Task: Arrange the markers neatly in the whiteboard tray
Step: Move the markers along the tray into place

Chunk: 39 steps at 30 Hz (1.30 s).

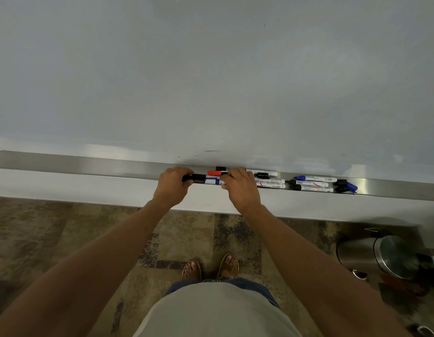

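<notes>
A long steel whiteboard tray (89, 165) runs across the view below the whiteboard (211, 69). My left hand (172, 183) and my right hand (240, 188) each grip one end of a small bundle of markers (212, 179) in the tray: a black-capped one, a red-capped one and a white-barrelled one between the hands. Just right of my right hand lie more white markers (271, 184). Further right sit three markers with blue and black caps (313, 183). Loose black and blue caps (347, 186) lie beyond them.
The wall ledge below the tray is white. Patterned carpet covers the floor, where my sandalled feet (211, 267) stand. A steel pedal bin (391, 256) stands at the lower right against the wall.
</notes>
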Tool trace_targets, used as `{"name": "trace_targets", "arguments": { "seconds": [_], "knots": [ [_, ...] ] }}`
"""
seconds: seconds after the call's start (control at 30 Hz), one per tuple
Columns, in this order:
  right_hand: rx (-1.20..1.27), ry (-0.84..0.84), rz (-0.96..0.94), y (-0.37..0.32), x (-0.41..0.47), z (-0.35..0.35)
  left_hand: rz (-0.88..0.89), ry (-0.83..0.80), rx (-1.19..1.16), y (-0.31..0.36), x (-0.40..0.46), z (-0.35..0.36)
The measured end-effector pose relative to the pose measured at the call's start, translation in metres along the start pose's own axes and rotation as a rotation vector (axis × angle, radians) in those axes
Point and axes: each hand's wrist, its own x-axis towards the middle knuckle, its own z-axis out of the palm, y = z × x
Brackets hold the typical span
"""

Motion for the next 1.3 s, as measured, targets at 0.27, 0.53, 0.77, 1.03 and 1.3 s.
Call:
{"name": "trace_targets", "arguments": {
  "seconds": [0.27,0.53,0.77,1.03,1.3],
  "knots": [
    [0.067,0.083,-0.063,-0.006,-0.004,0.003,0.003,-0.030,-0.051,-0.005,0.001,-0.005],
    [0.094,0.092,-0.127,-0.009,-0.005,0.010,-0.018,-0.081,-0.103,-0.012,0.005,-0.015],
    [0.085,0.098,-0.171,-0.013,-0.006,0.016,0.006,-0.086,-0.052,-0.015,0.006,-0.016],
    [0.121,0.008,-0.212,-0.015,-0.013,0.023,0.131,-0.012,-0.096,0.001,0.000,-0.006],
    [0.015,0.238,0.080,0.021,-0.038,0.005,0.221,-0.030,-0.201,0.026,0.000,0.010]
  ]
}}
